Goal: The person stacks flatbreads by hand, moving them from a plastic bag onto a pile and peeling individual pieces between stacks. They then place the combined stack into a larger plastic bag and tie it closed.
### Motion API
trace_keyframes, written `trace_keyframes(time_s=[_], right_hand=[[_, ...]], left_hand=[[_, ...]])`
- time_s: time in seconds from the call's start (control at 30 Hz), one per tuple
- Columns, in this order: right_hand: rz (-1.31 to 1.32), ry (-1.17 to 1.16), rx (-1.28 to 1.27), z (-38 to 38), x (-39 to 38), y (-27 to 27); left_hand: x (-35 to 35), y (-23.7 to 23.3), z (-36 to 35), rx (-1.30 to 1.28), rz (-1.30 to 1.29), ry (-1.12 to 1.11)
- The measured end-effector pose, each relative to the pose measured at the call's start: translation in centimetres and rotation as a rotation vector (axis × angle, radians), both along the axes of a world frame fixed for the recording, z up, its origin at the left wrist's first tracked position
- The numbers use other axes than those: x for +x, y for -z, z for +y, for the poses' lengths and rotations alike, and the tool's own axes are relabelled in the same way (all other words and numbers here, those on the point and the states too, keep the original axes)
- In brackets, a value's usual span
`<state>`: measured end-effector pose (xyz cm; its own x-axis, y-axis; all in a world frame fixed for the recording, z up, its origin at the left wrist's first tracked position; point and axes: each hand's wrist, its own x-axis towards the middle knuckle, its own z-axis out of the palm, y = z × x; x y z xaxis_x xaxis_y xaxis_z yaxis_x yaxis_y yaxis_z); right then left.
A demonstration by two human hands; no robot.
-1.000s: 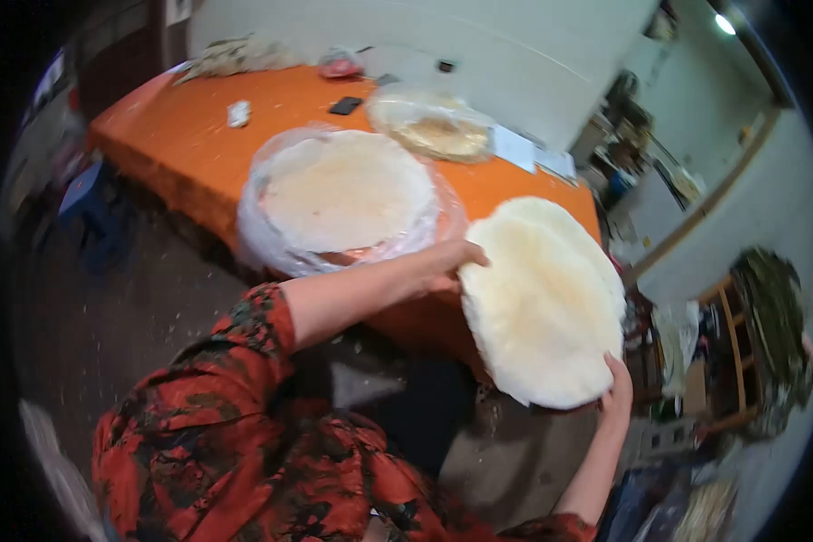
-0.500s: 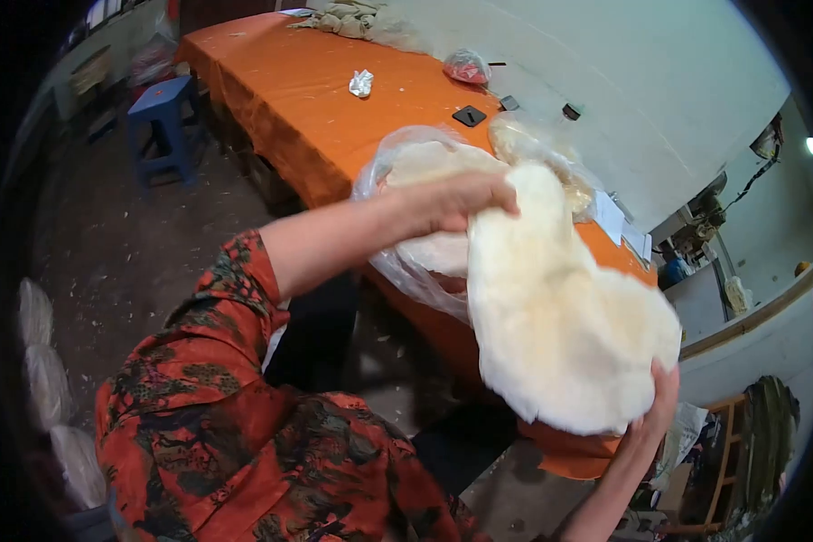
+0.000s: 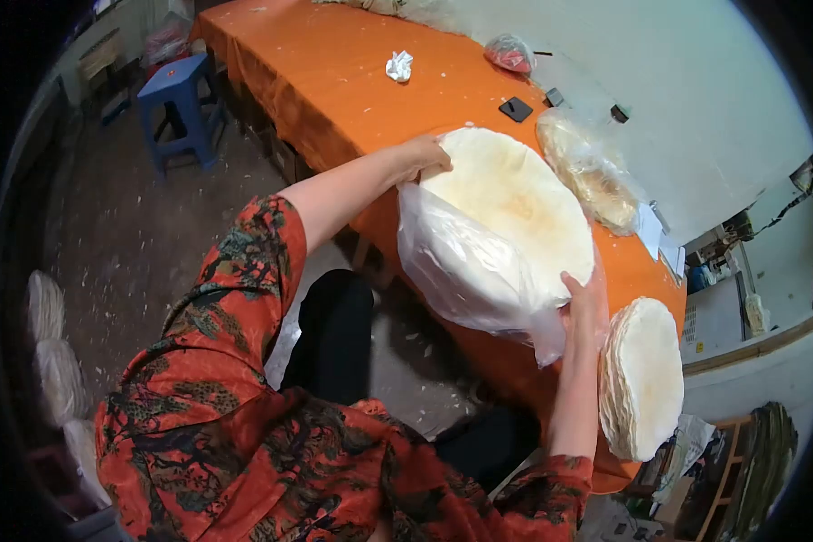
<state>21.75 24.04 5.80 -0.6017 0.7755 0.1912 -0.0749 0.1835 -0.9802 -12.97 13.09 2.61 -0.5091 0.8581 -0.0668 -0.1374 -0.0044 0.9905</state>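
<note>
A large round cream-white flatbread [image 3: 524, 203] lies flat on top of a clear plastic bag [image 3: 461, 266], partly inside or over it; where the bag's mouth ends is hard to see. My left hand [image 3: 427, 156] pinches the flatbread's upper left edge, fingers closed with the thumb on top. At its lower right edge, my right hand [image 3: 583, 305] is closed on the rim beside the gathered plastic. A stack of similar flatbreads [image 3: 646, 379] rests at the table's right end, near my right forearm.
An orange cloth covers the table [image 3: 334, 72]. Toward the wall lie another bag of pale rounds [image 3: 587, 172], a black square object [image 3: 516, 109], crumpled white paper [image 3: 399, 66] and a reddish bag [image 3: 511, 54]. A blue stool [image 3: 176, 108] stands on the floor at left.
The flatbread held up and bent between my hands is now flat over the bag on the table. Both hands moved to its edges, and the stack at right has come into view.
</note>
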Motion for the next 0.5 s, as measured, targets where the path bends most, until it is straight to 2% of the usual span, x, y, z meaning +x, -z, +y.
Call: trace_keyframes(time_s=[0.1,0.17,0.23,0.3,0.33,0.4,0.43,0.5], right_hand=[[0.007,0.062,-0.193,-1.0,-0.5,-0.6],[-0.007,0.029,-0.308,-1.5,-0.7,-1.5],[-0.008,0.039,-0.294,-1.4,-0.9,-1.4],[-0.003,0.053,-0.283,-1.3,-0.7,-1.4],[0.005,-0.003,-0.241,-1.0,-0.6,-1.5],[0.016,-0.055,-0.202,-0.3,-0.4,-1.4],[0.020,-0.087,-0.162,0.2,-0.2,-1.0],[0.028,-0.120,-0.125,0.4,-0.1,-0.7]], left_hand=[[0.4,-0.2,-0.6,-0.096,0.080,0.019],[0.8,-0.7,-1.6,-0.093,0.021,0.029],[1.1,-1.4,-1.8,-0.071,-0.022,0.039],[1.9,-1.6,-2.3,-0.058,0.190,-0.023],[2.6,-1.7,-2.4,-0.057,0.191,-0.021],[4.4,-1.7,-2.7,0.011,1.154,-0.324],[6.0,-1.5,-3.7,0.008,1.155,-0.319],[9.8,-1.8,-6.9,0.156,1.771,-0.160]])
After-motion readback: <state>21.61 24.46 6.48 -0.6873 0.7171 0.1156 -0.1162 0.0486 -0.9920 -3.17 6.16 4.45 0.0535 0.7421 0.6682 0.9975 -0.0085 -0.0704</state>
